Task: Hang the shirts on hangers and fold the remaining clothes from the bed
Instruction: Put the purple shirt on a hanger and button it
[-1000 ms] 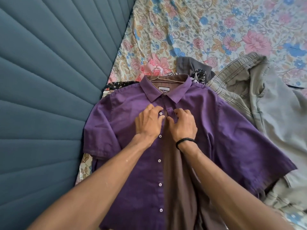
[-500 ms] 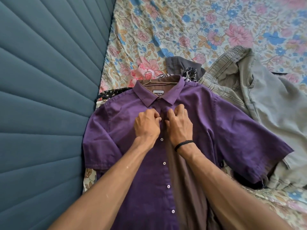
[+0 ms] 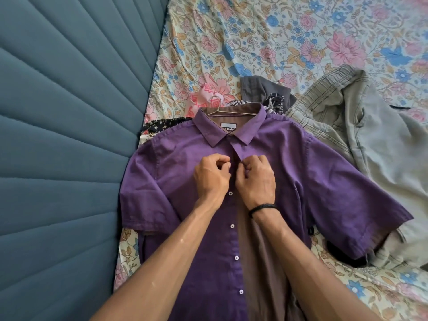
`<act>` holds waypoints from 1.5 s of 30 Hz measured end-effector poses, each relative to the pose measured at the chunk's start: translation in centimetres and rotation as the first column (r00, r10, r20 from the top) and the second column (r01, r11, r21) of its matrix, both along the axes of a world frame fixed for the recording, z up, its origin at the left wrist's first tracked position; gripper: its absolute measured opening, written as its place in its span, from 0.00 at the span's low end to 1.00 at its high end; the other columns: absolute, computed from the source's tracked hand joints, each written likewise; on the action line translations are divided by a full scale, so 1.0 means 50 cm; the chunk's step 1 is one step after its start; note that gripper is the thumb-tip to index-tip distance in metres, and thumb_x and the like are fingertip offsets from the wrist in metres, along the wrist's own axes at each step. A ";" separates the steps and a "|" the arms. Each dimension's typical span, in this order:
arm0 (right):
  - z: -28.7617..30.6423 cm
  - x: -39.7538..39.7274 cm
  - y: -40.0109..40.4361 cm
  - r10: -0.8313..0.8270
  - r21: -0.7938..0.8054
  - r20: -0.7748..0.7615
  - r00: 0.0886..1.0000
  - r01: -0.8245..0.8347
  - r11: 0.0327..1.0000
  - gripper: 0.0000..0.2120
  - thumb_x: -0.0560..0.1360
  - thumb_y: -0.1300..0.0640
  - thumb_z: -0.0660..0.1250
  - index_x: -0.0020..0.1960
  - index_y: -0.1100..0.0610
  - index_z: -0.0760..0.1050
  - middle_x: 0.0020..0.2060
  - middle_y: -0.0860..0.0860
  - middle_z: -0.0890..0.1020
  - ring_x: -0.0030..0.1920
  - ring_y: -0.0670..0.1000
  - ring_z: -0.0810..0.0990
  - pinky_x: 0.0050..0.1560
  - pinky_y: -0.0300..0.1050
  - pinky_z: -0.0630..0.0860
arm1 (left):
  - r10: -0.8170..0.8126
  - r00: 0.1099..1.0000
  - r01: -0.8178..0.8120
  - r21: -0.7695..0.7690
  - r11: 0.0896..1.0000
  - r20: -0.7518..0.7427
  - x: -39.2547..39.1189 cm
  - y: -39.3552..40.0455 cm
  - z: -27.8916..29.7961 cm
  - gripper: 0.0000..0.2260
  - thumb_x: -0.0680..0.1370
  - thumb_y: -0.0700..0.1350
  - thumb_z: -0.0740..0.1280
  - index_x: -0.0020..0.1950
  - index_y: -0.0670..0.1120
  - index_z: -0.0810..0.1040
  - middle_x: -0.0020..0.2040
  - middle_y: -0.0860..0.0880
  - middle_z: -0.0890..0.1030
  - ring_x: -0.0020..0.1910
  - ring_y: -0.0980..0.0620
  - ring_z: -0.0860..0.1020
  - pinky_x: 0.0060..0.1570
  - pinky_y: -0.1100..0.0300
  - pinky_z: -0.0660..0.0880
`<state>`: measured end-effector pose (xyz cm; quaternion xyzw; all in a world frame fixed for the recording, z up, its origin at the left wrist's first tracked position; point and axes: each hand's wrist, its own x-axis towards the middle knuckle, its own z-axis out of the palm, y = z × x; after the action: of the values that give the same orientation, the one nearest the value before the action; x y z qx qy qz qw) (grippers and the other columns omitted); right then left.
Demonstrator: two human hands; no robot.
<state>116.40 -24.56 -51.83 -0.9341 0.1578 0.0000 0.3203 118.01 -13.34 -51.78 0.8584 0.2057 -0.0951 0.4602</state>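
- The left hand (image 3: 212, 176) and the right hand (image 3: 254, 179) have slid a little lower on the front of the purple short-sleeved cotton shirt (image 3: 308, 177).
- Just below the collar, the two front edges were open before; now they meet.

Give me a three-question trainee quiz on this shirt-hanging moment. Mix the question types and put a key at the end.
1. True or false: the purple shirt lies on the bed with a hanger inside its collar.
2. Multiple choice: the left hand and right hand both grip the shirt at: A) a sleeve B) the front placket near the top C) the hem.
3. Fill in: the right wrist wears a black ____.

Key: 1 true; 2 B; 3 band.
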 end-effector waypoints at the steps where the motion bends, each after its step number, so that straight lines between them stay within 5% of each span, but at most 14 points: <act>1: 0.003 -0.002 0.004 -0.001 0.055 -0.001 1.000 0.001 0.999 0.04 0.77 0.57 0.69 0.44 0.56 0.75 0.43 0.53 0.76 0.40 0.59 0.78 0.39 0.54 0.76 | 0.016 1.000 -0.016 -0.015 1.000 -0.015 -0.001 -0.002 0.004 0.09 0.71 0.51 0.71 0.50 0.57 0.83 0.40 0.55 0.87 0.38 0.53 0.86 0.43 0.52 0.83; 6: 0.005 0.000 0.010 -0.021 0.147 -0.021 1.000 0.023 0.989 0.04 0.73 0.59 0.74 0.43 0.55 0.79 0.37 0.52 0.79 0.40 0.56 0.79 0.44 0.48 0.72 | 0.161 0.980 -0.180 -0.173 0.968 -0.118 0.000 -0.009 0.022 0.05 0.75 0.40 0.75 0.47 0.49 0.87 0.41 0.50 0.87 0.32 0.59 0.84 0.42 0.54 0.84; 10: -0.001 0.011 0.006 -0.003 0.174 -0.137 0.991 0.027 0.984 0.04 0.75 0.54 0.73 0.47 0.54 0.85 0.39 0.51 0.85 0.40 0.51 0.83 0.46 0.44 0.78 | 0.170 0.974 -0.204 -0.249 0.947 -0.152 0.002 -0.005 0.008 0.06 0.76 0.39 0.74 0.47 0.50 0.86 0.40 0.49 0.87 0.29 0.55 0.83 0.43 0.51 0.85; 15: 0.002 0.013 -0.009 0.011 0.396 -0.201 0.979 0.071 0.916 0.06 0.77 0.56 0.74 0.51 0.55 0.87 0.37 0.46 0.86 0.37 0.41 0.84 0.43 0.37 0.79 | 0.147 0.974 -0.195 -0.301 0.933 -0.173 0.005 0.004 -0.006 0.05 0.77 0.39 0.73 0.49 0.48 0.86 0.40 0.47 0.87 0.29 0.55 0.82 0.43 0.51 0.83; 19: -0.010 0.004 -0.013 0.029 0.588 -0.223 0.974 0.111 0.801 0.09 0.80 0.52 0.69 0.47 0.52 0.88 0.37 0.47 0.88 0.39 0.44 0.85 0.45 0.48 0.83 | 0.139 0.974 -0.186 -0.275 0.943 -0.181 0.010 0.005 -0.006 0.05 0.77 0.40 0.73 0.48 0.50 0.85 0.39 0.48 0.87 0.29 0.55 0.82 0.43 0.51 0.84; 23: -0.016 -0.005 -0.009 -0.076 0.711 -0.300 0.951 0.276 0.647 0.12 0.83 0.53 0.68 0.47 0.57 0.87 0.37 0.53 0.87 0.37 0.46 0.81 0.41 0.43 0.79 | 0.120 0.975 -0.163 -0.232 0.959 -0.188 0.011 0.000 -0.006 0.05 0.78 0.40 0.72 0.49 0.49 0.85 0.40 0.50 0.86 0.30 0.57 0.83 0.46 0.48 0.84; 27: -0.022 0.001 -0.005 -0.111 0.702 -0.324 0.939 0.318 0.637 0.05 0.79 0.59 0.73 0.49 0.60 0.86 0.38 0.53 0.87 0.35 0.44 0.81 0.41 0.43 0.79 | 0.116 0.982 -0.140 -0.153 0.978 -0.152 0.009 -0.006 0.006 0.08 0.78 0.49 0.70 0.44 0.48 0.86 0.36 0.52 0.86 0.34 0.57 0.84 0.45 0.52 0.83; 30: -0.023 0.002 0.001 -0.125 0.686 -0.327 0.937 0.326 0.650 0.07 0.77 0.53 0.75 0.47 0.57 0.86 0.38 0.52 0.88 0.35 0.44 0.83 0.42 0.46 0.80 | 0.087 0.988 -0.098 -0.078 0.992 -0.130 0.007 -0.007 0.020 0.13 0.75 0.58 0.73 0.46 0.50 0.88 0.39 0.52 0.87 0.40 0.56 0.84 0.46 0.57 0.81; 38: 0.002 0.027 -0.015 0.000 0.697 -0.277 0.961 0.201 0.689 0.09 0.79 0.60 0.72 0.41 0.54 0.83 0.30 0.46 0.83 0.32 0.43 0.78 0.37 0.41 0.77 | 0.115 0.993 -0.113 -0.097 0.989 0.014 0.003 0.004 0.017 0.07 0.76 0.49 0.74 0.50 0.47 0.87 0.40 0.50 0.86 0.38 0.53 0.85 0.43 0.50 0.83; 45: 0.011 0.042 -0.022 0.096 0.800 -0.447 0.889 0.349 0.488 0.07 0.83 0.63 0.66 0.46 0.59 0.80 0.32 0.49 0.76 0.31 0.44 0.72 0.33 0.38 0.71 | -0.043 0.989 0.039 0.025 0.999 0.144 0.006 0.011 0.017 0.05 0.78 0.45 0.72 0.50 0.46 0.86 0.43 0.50 0.87 0.42 0.53 0.84 0.48 0.53 0.81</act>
<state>118.48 -25.66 -51.29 -0.6064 0.2739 0.2624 0.6989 118.31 -12.78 -50.93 0.8722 0.1553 -0.0400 0.4622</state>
